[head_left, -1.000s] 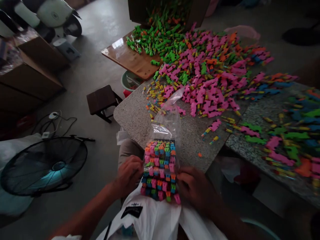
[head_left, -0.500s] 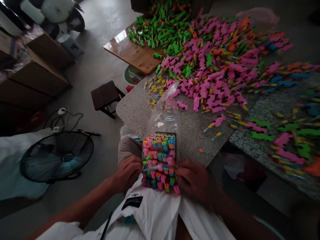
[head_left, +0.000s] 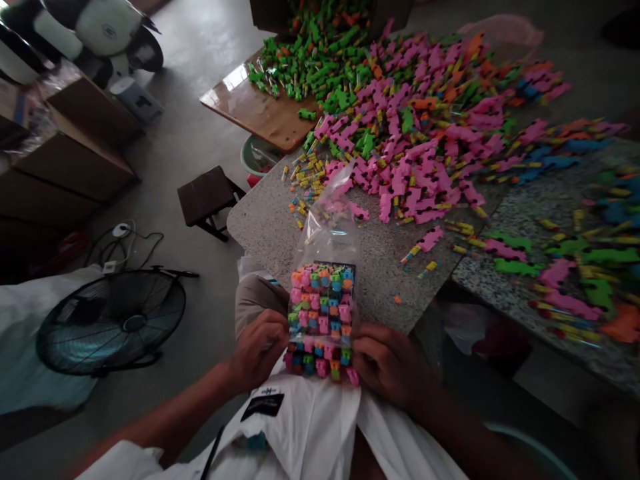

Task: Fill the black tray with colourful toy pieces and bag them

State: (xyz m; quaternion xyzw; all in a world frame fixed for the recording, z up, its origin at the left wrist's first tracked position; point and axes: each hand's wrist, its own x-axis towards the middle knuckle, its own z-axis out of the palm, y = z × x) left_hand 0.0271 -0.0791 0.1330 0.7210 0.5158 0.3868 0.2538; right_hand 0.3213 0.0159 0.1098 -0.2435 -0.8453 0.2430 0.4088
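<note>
- Hidden/cut off: scooter (head_left: 107,30) cropped at upper left; right-hand end of the stone table (head_left: 270,230) blurred, its toys hard to separate. Right forearm in deep shadow.
- Left hand (head_left: 260,350): fingers curled, pinching the near left edge of a clear bag (head_left: 327,230); thumb partly hidden.
- Right hand (head_left: 383,360): fingers bent in, gripping the bag's right edge; exact fingertip contact too dark to make out.
- Bag position: between both hands, above the lap, far end over the table edge.
- Bag contents: rows of small toys (head_left: 320,313), pink, orange, green, blue; nearest rows protrude past the plastic edge.
- Dark box (head_left: 265,13), top cropped: green pieces at its mouth, spreading onto a board (head_left: 265,120).
- Cardboard boxes (head_left: 85,153) at left: shiny plastic on top, contents unclear.
- Materials: table speckled, corner rounded; board brown, glossy; bag film thin, wrinkled; fan (head_left: 115,323) round, wire-caged.
</note>
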